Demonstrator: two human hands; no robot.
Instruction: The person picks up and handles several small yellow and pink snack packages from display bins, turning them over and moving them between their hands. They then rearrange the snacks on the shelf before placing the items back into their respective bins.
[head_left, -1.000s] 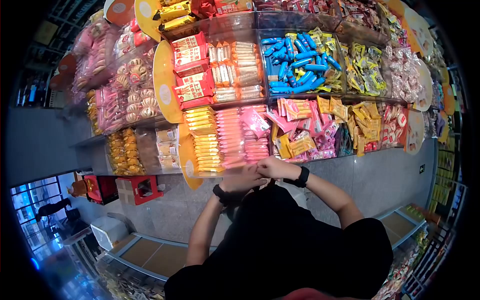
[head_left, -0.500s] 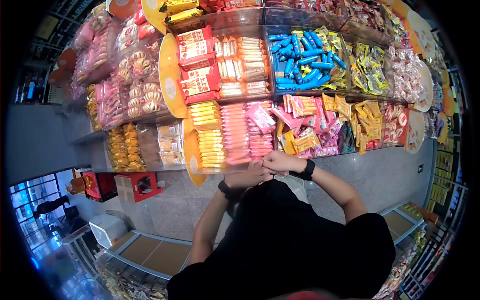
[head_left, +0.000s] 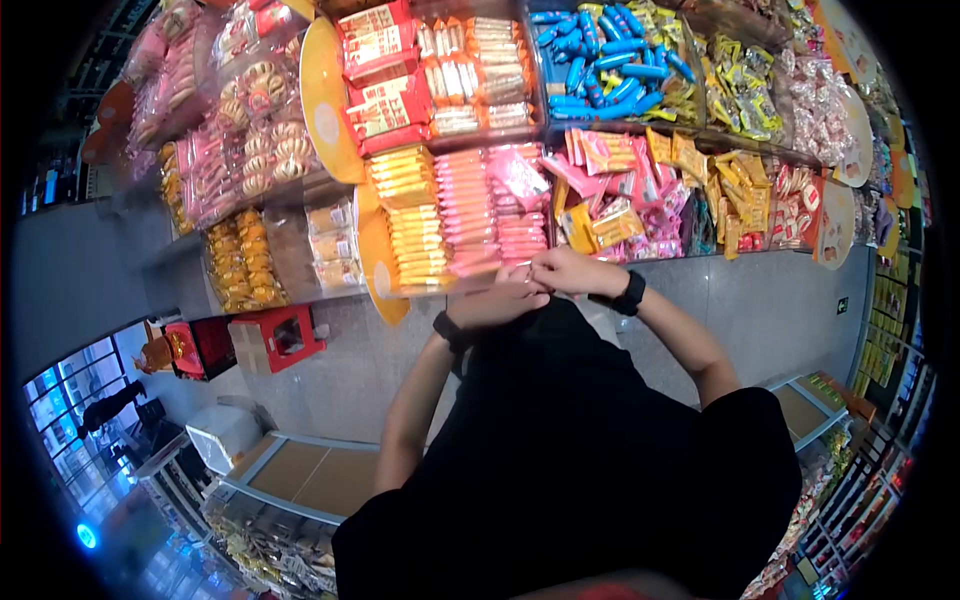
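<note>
Both hands meet at the front edge of a tiered snack display, below rows of pink packets [head_left: 466, 215]. My left hand [head_left: 497, 301] lies with its fingers bent toward the other hand. My right hand [head_left: 572, 272] has its fingers curled in, touching the left fingertips. Whatever is between them, if anything, is too small to make out. Yellow packets [head_left: 416, 240] are stacked left of the pink ones. To the right is a bin of loose pink and yellow packets [head_left: 615, 225]. Blue packets [head_left: 620, 65] fill a bin behind.
Red crates [head_left: 280, 338] stand on the grey floor [head_left: 350, 350] at the left. A white container [head_left: 220, 435] and a shelf top with brown panels [head_left: 295, 475] are at the lower left. Another shelf [head_left: 810, 410] is at the right.
The display has shifted upward in view, and both hands appear higher with it. The hands remain together at the display's front edge.
</note>
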